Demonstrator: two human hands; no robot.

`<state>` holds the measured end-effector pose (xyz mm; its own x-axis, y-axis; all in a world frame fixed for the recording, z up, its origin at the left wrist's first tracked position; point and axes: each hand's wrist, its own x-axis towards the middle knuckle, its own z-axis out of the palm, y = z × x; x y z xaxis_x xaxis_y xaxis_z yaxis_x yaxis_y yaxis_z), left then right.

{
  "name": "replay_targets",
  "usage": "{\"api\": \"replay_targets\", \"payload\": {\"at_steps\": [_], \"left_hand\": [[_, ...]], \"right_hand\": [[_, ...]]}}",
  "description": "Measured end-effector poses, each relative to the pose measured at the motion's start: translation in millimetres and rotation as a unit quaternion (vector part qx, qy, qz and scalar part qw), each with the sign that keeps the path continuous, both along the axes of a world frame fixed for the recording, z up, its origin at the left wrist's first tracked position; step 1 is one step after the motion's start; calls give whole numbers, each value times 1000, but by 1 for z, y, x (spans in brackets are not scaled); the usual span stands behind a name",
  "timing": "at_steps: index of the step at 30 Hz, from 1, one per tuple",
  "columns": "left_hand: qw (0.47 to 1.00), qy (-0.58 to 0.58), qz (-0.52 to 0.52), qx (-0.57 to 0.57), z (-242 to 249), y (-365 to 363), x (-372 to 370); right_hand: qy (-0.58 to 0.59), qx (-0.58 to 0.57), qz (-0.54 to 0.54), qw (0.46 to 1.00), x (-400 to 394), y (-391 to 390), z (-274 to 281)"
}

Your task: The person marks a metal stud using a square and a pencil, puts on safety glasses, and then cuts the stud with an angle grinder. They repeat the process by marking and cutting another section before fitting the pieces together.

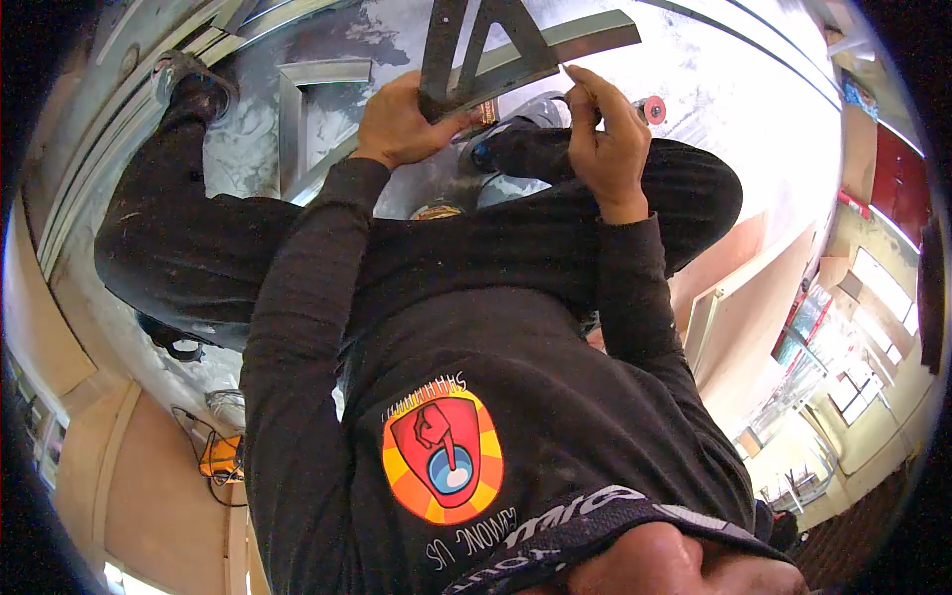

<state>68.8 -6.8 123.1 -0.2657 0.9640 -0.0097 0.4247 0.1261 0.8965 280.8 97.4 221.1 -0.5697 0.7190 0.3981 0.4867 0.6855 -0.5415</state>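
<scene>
1. The person crouches over a grey, paint-smeared floor (694,89), both dark-sleeved arms stretched forward, and the work sits right at the fingertips.
2. The left hand (402,124) is wrapped around the lower corner of a dark triangular metal frame (476,50), thumb over the front bar and fingers behind it, clamped firmly on.
3. The right hand (605,134) is just beside it, fingers curled and pinched together at the frame's other lower edge; what it pinches is too small to make out, so I cannot tell if it grips the frame itself or something on it.
4. The two hands are near one another but apart, with the frame's base bridging the gap.
5. The frame stands up from the hands, its apex pointing away from the person; a long grey bar (570,40) runs from between the hands out beyond the right hand, slanting upward in the view.
6. Under the hands lies an angle grinder (516,149) with a dark body, and a small red-and-white disc (653,107) sits just past the right hand.
7. Beyond the left hand an L-shaped metal channel (297,99) lies flat on the floor.
8. A shoe (188,84) is planted farther out on the left-hand side, beside long rails.
</scene>
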Motion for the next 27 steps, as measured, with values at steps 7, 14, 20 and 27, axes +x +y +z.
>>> {"api": "replay_targets", "payload": {"at_steps": [7,14,20,27], "left_hand": [[997,-7,-52,-63,-2,1,-3],[953,-236,-139,-127,-1,10,-26],[923,-319,-155,-150,-3,12,-32],[971,-215,-101,-20,-2,6,-29]], "right_hand": [[-21,-4,-15,1000,-7,2,1],[110,-241,-219,939,17,18,-4],[305,-476,-120,816,10,42,-7],[345,-492,-99,793,0,44,-15]]}}
